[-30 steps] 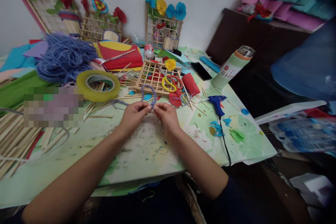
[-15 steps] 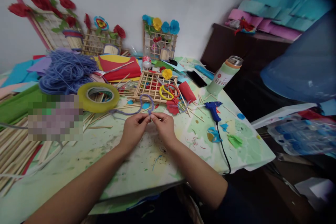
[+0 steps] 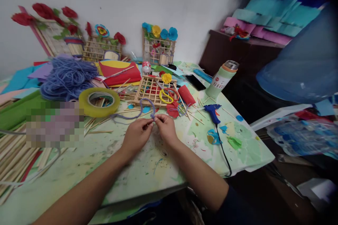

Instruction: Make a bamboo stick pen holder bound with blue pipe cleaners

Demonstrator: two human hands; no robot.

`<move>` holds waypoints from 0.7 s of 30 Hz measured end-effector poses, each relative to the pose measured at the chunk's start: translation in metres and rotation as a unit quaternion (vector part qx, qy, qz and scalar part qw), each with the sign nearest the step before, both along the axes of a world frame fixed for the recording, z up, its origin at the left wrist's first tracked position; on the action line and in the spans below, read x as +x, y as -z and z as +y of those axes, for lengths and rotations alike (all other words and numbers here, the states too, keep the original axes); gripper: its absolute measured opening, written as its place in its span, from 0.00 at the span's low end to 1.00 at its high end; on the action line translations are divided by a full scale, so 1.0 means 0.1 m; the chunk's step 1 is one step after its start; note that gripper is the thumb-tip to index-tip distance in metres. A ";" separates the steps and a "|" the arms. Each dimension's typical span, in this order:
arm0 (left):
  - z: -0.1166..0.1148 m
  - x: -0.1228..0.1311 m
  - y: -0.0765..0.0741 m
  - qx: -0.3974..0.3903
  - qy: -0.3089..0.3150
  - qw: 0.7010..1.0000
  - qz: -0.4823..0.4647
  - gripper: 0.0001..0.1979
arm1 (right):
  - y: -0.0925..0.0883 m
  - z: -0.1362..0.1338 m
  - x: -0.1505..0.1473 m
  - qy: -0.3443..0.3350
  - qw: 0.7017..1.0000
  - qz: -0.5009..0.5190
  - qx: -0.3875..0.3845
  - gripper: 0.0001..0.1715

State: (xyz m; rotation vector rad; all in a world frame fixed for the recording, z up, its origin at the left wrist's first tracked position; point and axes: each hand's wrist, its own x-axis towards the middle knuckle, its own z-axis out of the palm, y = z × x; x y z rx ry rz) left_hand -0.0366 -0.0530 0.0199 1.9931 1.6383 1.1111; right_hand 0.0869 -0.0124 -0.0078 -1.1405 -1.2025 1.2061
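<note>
Between my two hands a purple yarn (image 3: pixel 148 100) is pinched, with a small knot or bunch at the fingertips. My left hand (image 3: pixel 137 134) is closed on it from the left, thumb and forefinger together. From the right, my right hand (image 3: pixel 166 128) pinches the same yarn. The yarn loops up in front of a bamboo-stick lattice (image 3: pixel 148 86) and trails left over the table. On the lattice lie scissors (image 3: pixel 167 95) with yellow and red handles, near a yellow paper flower (image 3: pixel 166 78).
A glue gun (image 3: pixel 213 110) with a black cord lies right, near a green bottle (image 3: pixel 221 79) and a phone (image 3: pixel 195 82). Leftward are a tape roll (image 3: pixel 83 107), a blue-purple yarn heap (image 3: pixel 70 77) and bamboo sticks (image 3: pixel 13 161). Flower-decorated lattices (image 3: pixel 144 44) lean on the wall.
My fingertips have shifted slightly apart at the knot, and the left hand sits a little lower. Both still pinch the yarn. The whole view has tilted slightly upward.
</note>
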 end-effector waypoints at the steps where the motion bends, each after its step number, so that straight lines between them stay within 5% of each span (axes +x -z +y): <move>1: 0.01 -0.02 -0.01 0.003 -0.011 1.000 -0.005 0.12 | -0.01 0.01 0.01 -0.012 1.000 -0.021 0.002 0.04; 5: 0.06 -0.10 -0.07 0.032 -0.059 0.995 -0.080 0.13 | -0.10 0.03 0.07 -0.072 0.994 -0.081 -0.016 0.08; 10: 0.15 -0.16 -0.04 0.014 0.080 0.993 -0.084 0.19 | -0.23 0.01 0.16 -0.228 0.970 -0.052 -0.061 0.09; 21: 0.15 -0.13 -0.10 -0.081 0.090 0.992 -0.042 0.14 | -0.29 0.11 0.34 -0.218 0.972 -0.059 -0.063 0.06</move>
